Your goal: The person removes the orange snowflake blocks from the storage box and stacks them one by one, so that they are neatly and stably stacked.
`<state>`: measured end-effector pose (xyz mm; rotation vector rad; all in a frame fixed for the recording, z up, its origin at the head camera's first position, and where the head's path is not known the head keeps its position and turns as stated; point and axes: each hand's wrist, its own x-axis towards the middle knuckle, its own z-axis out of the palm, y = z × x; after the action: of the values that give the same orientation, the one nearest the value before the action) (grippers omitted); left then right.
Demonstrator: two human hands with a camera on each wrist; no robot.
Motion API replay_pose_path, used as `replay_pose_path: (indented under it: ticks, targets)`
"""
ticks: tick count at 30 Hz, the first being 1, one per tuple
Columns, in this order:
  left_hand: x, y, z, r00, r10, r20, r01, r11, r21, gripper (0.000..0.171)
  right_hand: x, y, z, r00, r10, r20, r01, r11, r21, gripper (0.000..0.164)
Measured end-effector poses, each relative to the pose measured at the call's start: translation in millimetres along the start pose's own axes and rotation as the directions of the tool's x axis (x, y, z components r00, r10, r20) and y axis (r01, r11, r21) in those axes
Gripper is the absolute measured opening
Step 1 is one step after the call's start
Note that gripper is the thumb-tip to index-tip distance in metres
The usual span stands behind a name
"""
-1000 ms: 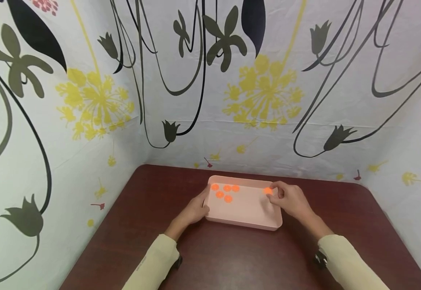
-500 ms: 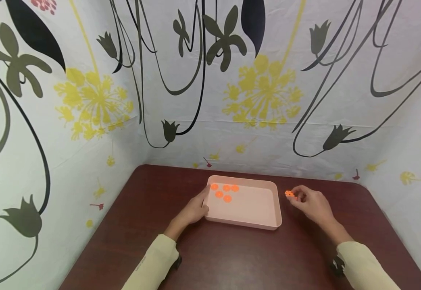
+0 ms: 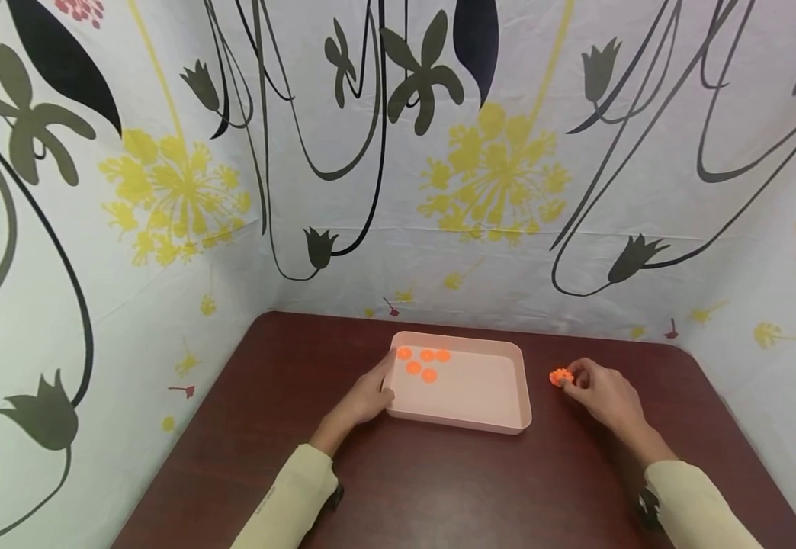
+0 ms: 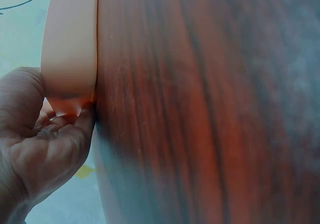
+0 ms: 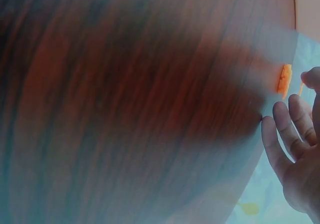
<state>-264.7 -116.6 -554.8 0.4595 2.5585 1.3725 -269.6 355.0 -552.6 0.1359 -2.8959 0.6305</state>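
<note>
A shallow pale-pink tray lies on the table, with several small round orange discs in its far left part. My left hand grips the tray's left end, the thumb over the near rim; the left wrist view shows the tray wall between thumb and fingers. To the right of the tray, my right hand pinches at an orange notched disc low over the table. In the right wrist view, one orange disc shows beyond the fingertips, with a thin orange edge beside the thumb.
The dark red-brown wooden table has rounded far corners. A white cloth printed with flowers and stems hangs behind it and along both sides.
My right hand has moved with an orange disc from the tray's far right corner, over the rim, and down to the table on the right. The left hand stays on the tray.
</note>
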Motion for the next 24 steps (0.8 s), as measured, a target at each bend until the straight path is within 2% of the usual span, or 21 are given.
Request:
replay_pose_path:
  ticks: [8,17,24]
  targets:
    - [-1.5,0.7,1.1,1.0,-0.021,-0.006,0.021,1.0,-0.021,0.09,1.5,-1.5,5.3,0.999,0.024,0.026,-0.023,0.999,-0.046,0.039]
    - [-0.5,0.6,2.3,1.0,-0.022,-0.005,0.022,1.0,-0.021,0.089,2.9,1.2,8.4,0.999,0.008,0.037,-0.005,0.997,-0.072,0.04]
    - [-1.4,1.4,1.5,1.0,-0.018,-0.005,0.018,0.999,-0.029,0.09,2.5,-0.3,8.3,1.0,0.014,0.023,-0.012,0.997,-0.07,0.049]
